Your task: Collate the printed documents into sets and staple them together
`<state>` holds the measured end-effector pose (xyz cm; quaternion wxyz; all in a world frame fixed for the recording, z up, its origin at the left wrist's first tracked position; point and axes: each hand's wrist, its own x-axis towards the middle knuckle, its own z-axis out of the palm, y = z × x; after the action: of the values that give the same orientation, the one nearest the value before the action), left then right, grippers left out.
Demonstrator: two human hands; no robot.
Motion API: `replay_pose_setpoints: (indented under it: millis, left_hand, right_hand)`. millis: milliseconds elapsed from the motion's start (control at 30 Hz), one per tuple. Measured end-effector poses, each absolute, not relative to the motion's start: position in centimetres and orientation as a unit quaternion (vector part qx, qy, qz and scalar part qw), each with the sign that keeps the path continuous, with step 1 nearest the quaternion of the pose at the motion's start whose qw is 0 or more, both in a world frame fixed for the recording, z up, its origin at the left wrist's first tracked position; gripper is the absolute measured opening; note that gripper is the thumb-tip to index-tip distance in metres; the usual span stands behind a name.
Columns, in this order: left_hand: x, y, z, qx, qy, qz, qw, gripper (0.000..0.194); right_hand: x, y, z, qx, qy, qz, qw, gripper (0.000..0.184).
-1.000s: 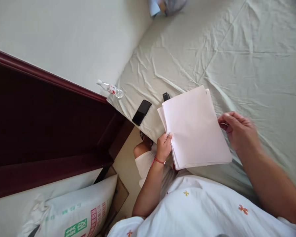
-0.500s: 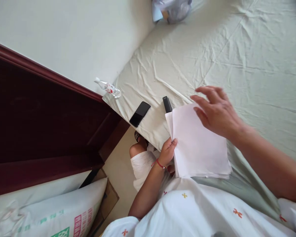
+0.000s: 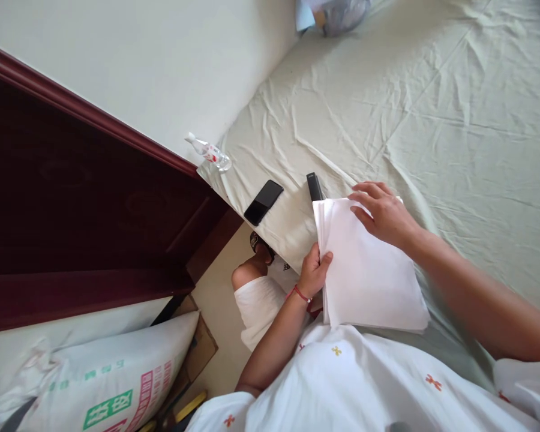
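A stack of white paper sheets (image 3: 369, 270) lies on the pale green bed sheet (image 3: 432, 108) in front of me. My left hand (image 3: 314, 273) grips the stack's left edge, thumb on top, a red string at the wrist. My right hand (image 3: 382, 213) rests on the stack's far end with fingers curled over the top sheets. A black stapler (image 3: 315, 186) lies just beyond the stack's far left corner, partly hidden by the paper.
A black phone (image 3: 263, 202) lies near the bed's corner, a small plastic bottle (image 3: 209, 152) beyond it by the wall. A dark wooden headboard (image 3: 72, 198) stands at left. A printed white sack (image 3: 103, 384) sits below. Bagged items (image 3: 337, 12) rest at the far bed edge.
The stack came down from a raised tilt to lie on the bed. My right hand swung from the stack's right side over to its far end and settled on the sheets.
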<state>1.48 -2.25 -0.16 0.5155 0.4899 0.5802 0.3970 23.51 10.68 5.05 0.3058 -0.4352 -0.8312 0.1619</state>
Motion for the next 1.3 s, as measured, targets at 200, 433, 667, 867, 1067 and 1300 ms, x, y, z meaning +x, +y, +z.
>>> replay_pose_setpoints:
  millis: [200,433,667,867,1067,1300]
  left_hand:
    - [1.6,-2.3,0.0,0.49,0.587,0.398,0.507,0.046]
    - [1.8,-2.3,0.3,0.506,0.605,0.38,0.484,0.044]
    - [1.8,-2.6,0.2,0.512,0.597,0.387,0.481,0.043]
    - [1.8,-2.7,0.0,0.517,0.593,0.391,0.477,0.043]
    - [1.8,-2.6,-0.2,0.513,0.59,0.394,0.483,0.043]
    - [1.8,-2.6,-0.1,0.512,0.587,0.4,0.482,0.047]
  right_hand:
    - [23.3,11.1,4.1,-0.448,-0.818,0.178,0.314,0.031]
    - [22.6,12.6,2.6,-0.467,-0.831,0.17,0.251,0.034]
    - [21.0,13.0,2.6,-0.451,-0.826,0.176,0.289,0.031]
    - [20.2,12.8,3.2,-0.418,-0.818,0.204,0.339,0.035]
    - [20.1,12.9,3.4,-0.405,-0.807,0.211,0.374,0.034]
    - [20.0,12.8,3.0,-0.364,-0.794,0.216,0.435,0.027]
